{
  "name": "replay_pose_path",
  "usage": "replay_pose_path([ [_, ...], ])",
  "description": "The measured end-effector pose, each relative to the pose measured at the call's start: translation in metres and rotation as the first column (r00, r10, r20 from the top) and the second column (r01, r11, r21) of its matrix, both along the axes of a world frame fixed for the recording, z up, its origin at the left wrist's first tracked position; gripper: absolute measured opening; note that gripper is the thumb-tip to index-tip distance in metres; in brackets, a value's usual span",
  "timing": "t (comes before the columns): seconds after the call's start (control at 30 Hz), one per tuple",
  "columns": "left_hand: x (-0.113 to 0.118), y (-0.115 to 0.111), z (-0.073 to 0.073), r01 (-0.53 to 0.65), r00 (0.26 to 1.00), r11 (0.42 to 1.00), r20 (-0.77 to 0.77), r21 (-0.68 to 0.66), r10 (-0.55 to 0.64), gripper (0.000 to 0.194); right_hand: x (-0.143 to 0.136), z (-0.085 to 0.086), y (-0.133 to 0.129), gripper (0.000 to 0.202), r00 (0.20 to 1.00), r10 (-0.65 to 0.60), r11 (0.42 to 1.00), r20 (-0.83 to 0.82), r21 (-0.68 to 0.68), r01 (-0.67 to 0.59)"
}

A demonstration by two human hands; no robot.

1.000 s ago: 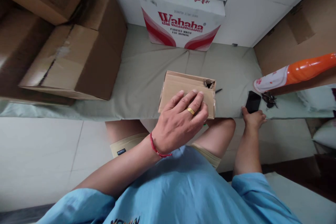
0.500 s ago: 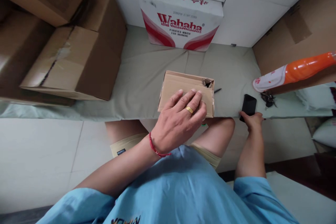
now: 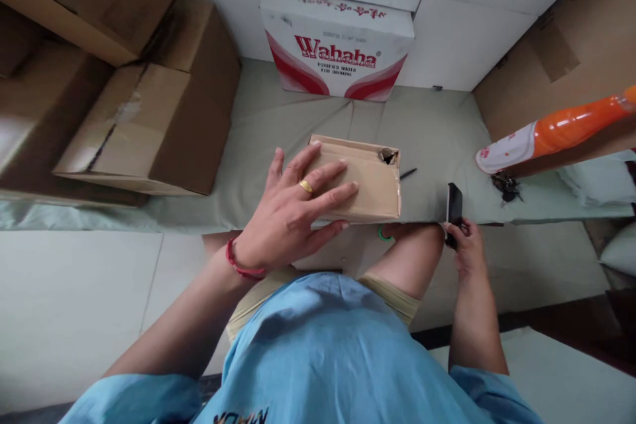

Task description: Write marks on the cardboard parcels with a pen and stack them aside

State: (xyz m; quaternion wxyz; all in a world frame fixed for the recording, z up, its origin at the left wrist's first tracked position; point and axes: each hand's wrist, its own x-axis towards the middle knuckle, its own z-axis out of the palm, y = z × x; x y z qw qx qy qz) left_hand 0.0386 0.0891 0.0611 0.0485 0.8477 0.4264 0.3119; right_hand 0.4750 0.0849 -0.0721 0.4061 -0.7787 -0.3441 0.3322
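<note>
Plainly, the left hand [image 3: 298,205] was spread, its grip apart, over the left part of a small cardboard box [image 3: 377,185] on the cloth-covered table [image 3: 440,122]; the right hand [image 3: 468,243] had its grip clamped on a black phone [image 3: 454,205], tilted at the table's front edge

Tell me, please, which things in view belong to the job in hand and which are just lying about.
Seem in use:
small cardboard box, under the left hand
phone, held in the right hand

Seem just lying about:
Wahaha box
larger cardboard boxes
orange-and-white bottle
keys
thin dark stick
</note>
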Motion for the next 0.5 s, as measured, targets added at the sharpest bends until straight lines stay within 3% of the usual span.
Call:
replay_pose_path([
  [0.1,-0.005,0.006,-0.011,0.057,0.997,0.998,0.057,-0.025,-0.055,0.051,-0.033,0.027,-0.009,0.075,0.973,0.039,0.999,-0.225,0.032,-0.032],
  [0.2,0.005,0.002,-0.016,0.056,0.993,0.998,0.104,0.012,-0.057,0.047,-0.062,0.058,-0.012,0.072,0.942,0.179,0.980,-0.284,0.134,-0.146],
  [0.27,0.017,-0.004,-0.017,0.009,0.994,1.000,0.107,0.029,-0.012,0.046,-0.078,0.079,-0.013,0.073,0.941,0.276,0.948,-0.196,0.216,-0.233],
  [0.37,0.033,-0.014,-0.018,-0.056,0.994,0.998,0.098,0.030,0.053,0.045,-0.103,0.106,-0.014,0.081,0.933,0.353,0.894,0.068,0.270,-0.358],
  [0.5,0.044,-0.021,-0.020,-0.122,0.989,0.992,0.084,0.036,0.118,0.044,-0.139,0.133,-0.018,0.091,0.877,0.328,0.858,0.352,0.278,-0.433],
])
